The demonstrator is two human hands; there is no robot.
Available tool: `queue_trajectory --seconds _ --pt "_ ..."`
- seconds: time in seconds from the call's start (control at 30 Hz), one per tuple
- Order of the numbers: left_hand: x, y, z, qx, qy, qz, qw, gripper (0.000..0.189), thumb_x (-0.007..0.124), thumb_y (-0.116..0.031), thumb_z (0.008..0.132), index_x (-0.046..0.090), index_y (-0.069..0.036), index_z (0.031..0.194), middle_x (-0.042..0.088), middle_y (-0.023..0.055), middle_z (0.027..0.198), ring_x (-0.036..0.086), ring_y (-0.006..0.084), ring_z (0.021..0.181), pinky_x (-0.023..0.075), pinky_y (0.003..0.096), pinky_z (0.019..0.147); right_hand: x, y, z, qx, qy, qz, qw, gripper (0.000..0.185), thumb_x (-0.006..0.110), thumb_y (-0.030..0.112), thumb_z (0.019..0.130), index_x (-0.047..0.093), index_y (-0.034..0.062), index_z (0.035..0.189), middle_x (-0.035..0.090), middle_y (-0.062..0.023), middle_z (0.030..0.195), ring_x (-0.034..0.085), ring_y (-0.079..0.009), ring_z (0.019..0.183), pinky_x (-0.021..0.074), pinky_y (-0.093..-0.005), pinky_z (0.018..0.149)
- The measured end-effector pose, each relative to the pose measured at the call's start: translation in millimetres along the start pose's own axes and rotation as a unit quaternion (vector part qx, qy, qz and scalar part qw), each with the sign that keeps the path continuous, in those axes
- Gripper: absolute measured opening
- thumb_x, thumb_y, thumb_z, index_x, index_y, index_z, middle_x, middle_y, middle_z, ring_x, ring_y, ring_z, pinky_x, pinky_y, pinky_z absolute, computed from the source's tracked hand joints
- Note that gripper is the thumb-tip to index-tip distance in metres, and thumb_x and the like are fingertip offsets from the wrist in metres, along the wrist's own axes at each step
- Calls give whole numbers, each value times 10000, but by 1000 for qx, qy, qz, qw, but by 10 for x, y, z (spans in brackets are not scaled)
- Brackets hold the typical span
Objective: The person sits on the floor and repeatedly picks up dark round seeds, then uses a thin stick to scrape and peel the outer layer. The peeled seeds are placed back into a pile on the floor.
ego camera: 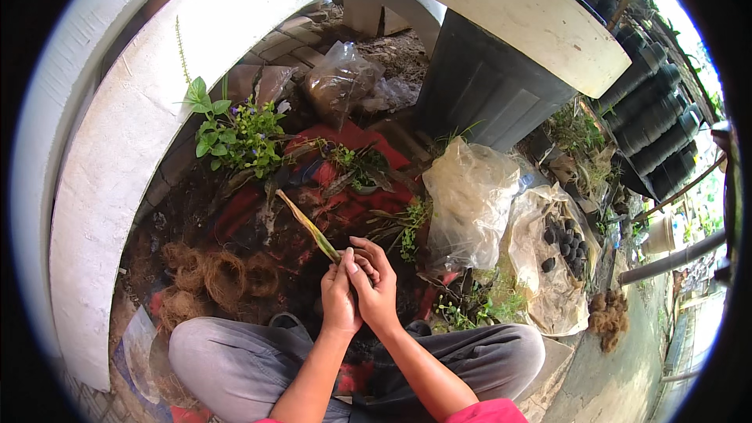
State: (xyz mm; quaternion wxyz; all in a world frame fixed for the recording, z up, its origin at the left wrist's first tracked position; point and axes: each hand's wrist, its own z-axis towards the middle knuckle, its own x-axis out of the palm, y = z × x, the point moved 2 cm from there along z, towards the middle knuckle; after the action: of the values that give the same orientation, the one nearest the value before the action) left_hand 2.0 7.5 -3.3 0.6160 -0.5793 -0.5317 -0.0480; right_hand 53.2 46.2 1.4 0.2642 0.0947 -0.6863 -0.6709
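A long, partly dried yellow-green leaf (308, 224) rises from between my two hands, its pale tip pointing to the upper left. My left hand (339, 301) is closed around its green lower end. Pressed against it, my right hand (376, 285) curls over the same end with thumb beside thumb. Whatever the leaf joins at its base is hidden inside the palms. Beneath the hands lies dark soil (294, 282) strewn over a red sheet (235, 211).
Coconut-fibre clumps (223, 273) lie to the left. Ahead grow a leafy plant with small purple flowers (241, 135) and a small potted plant (364, 167). Rightward are a clear plastic bag (470, 205), dark lumps (565, 241) on plastic, and a black bin (487, 82). A white curved wall (135, 111) borders the left.
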Motion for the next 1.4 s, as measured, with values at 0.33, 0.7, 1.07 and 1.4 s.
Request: queue_trajectory --seconds 0.33,0.7,1.07,1.4 --pt "-45 16 6 -33 -14 -30 999 352 432 -319 1011 592 -26 896 574 27 767 552 107 704 464 239 672 10 -3 -37 -56 -23 -97 993 428 539 75 868 449 7 1281 610 -149 1025 597 -207 929 465 -315 842" --pt "-102 251 -61 -35 -25 80 996 326 387 -343 1023 561 -67 1016 571 6 915 550 107 855 449 268 796 -117 224 79 -190 -6 -290 938 452 525 320 890 533 60 1260 521 -189 1216 502 -365 1131 370 -426 998" --pt "-7 194 -130 35 54 17 998 736 184 -570 985 186 -31 1486 300 126 1487 289 222 1374 211 366 1137 -79 175 84 -106 99 -305 941 615 473 461 906 423 96 1398 348 -212 1456 269 -423 1374 175 -529 1123" --pt "-232 168 106 -116 -95 -185 971 466 437 -511 958 586 -72 914 615 73 889 604 213 892 493 366 846 -227 286 220 -141 7 -136 981 447 377 363 986 556 55 1255 433 -207 1381 327 -359 1352 190 -473 1120"
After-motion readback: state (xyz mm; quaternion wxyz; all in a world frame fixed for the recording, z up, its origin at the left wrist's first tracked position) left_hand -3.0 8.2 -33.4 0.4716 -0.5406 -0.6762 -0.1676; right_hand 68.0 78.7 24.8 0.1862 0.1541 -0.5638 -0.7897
